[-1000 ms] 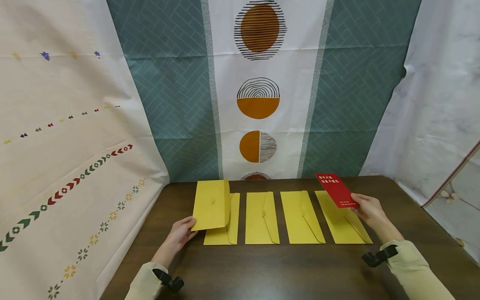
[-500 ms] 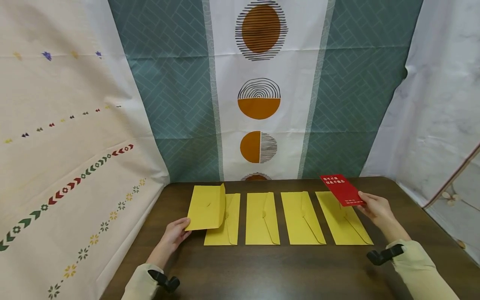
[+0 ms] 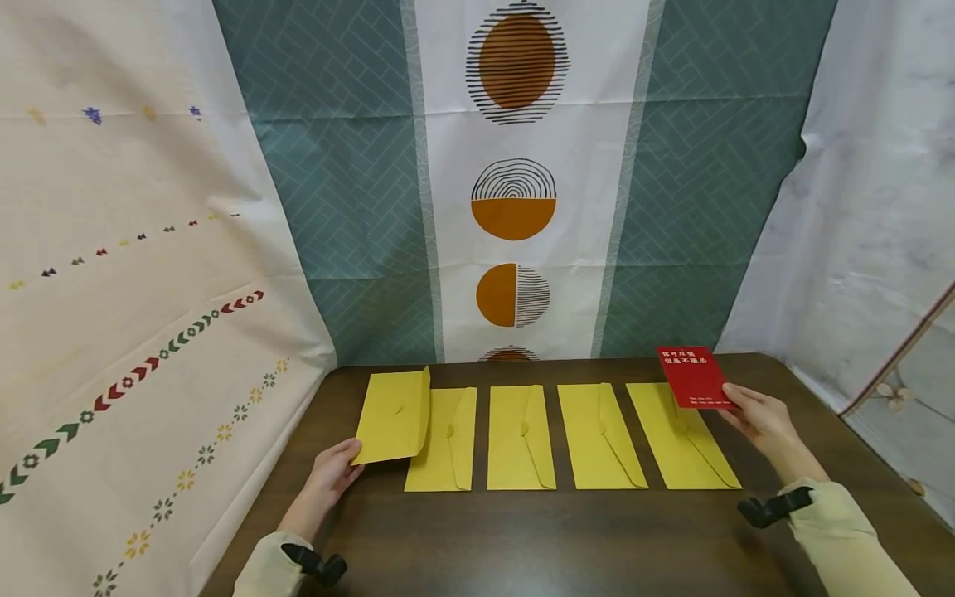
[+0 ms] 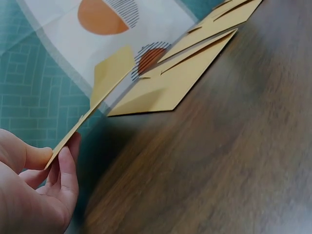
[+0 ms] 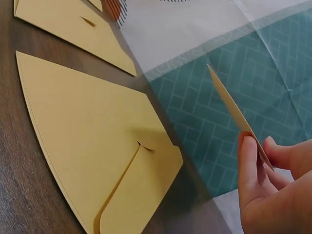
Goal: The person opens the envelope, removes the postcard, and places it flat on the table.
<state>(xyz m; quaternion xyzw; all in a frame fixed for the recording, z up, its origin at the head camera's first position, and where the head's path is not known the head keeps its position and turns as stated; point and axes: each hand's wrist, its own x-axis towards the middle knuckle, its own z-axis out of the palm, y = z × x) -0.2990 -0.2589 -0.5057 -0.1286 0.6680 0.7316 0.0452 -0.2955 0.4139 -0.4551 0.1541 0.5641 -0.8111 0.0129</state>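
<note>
Patterned cloth [image 3: 448,191] hangs behind a desk [image 3: 522,539] bearing a row of yellow envelopes [image 3: 515,448]; from the head, the left hand [image 3: 328,477] pinches a separate envelope [image 3: 391,421] at the row's left end, the right hand [image 3: 763,423] a red card [image 3: 692,377] at its right. From the left wrist, the separate envelope tilts beside the row; from the right, the card stands nearly edge-on.

Far side is all hanging fabric: teal panels [image 3: 719,174] in a brick-ish herringbone print, split by a white strip [image 3: 448,199] with orange-brown circles [image 3: 517,62]. Left's a cream cloth [image 3: 142,249] with rows of little arrows and flowers, right's a whitish, kinda marbled one [image 3: 873,191]. Dark wood table [image 3: 537,531], rounded far right corner, soft sheen toward the near side.
</note>
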